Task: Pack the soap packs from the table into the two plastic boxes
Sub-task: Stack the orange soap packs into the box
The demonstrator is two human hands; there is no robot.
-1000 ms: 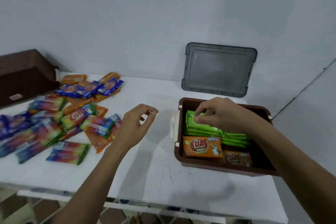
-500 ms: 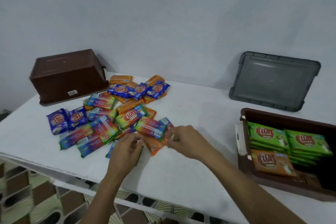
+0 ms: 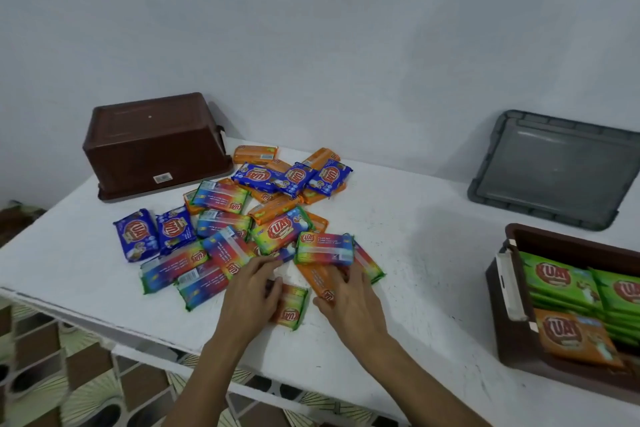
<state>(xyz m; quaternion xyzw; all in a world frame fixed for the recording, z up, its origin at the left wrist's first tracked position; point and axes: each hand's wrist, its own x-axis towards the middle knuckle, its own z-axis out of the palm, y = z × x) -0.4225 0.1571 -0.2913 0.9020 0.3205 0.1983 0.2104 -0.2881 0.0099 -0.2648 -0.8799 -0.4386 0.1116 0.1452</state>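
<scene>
Soft even indoor light, faint shadows, slight blur, wide-angle bending at edges.

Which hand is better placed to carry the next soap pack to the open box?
Right. The right hand rests on an orange pack and lies nearer the open box; the left hand is farther away.
</scene>
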